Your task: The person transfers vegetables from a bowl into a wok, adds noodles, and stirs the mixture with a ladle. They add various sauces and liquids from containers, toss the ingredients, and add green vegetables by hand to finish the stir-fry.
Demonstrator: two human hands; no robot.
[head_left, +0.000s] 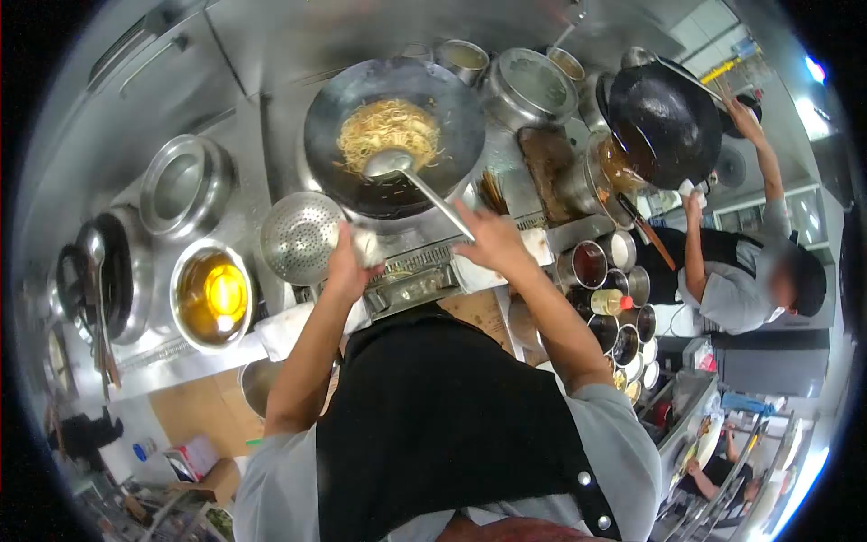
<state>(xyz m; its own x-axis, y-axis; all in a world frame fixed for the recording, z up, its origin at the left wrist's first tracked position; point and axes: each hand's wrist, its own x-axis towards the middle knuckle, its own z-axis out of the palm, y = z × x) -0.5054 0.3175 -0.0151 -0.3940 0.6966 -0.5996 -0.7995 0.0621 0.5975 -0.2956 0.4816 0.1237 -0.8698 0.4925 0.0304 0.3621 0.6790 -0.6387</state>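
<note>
A large dark wok (452,117) holds noodles (388,131) on the stove in front of me. My right hand (495,242) is closed around the handle of a metal ladle (390,163), whose bowl rests at the near edge of the noodles. My left hand (350,262) is wrapped round a white cloth (368,247) at the wok's near left side. Just left of that hand lies a round perforated strainer (301,238). Whether the cloth covers a wok handle is hidden.
A metal bowl of yellow oil (217,294) stands at left, near a lidded pot (185,185). At right, a co-worker (736,271) tilts another wok (664,122) over a pot. Sauce containers (589,264) and a bottle (610,302) stand near my right forearm.
</note>
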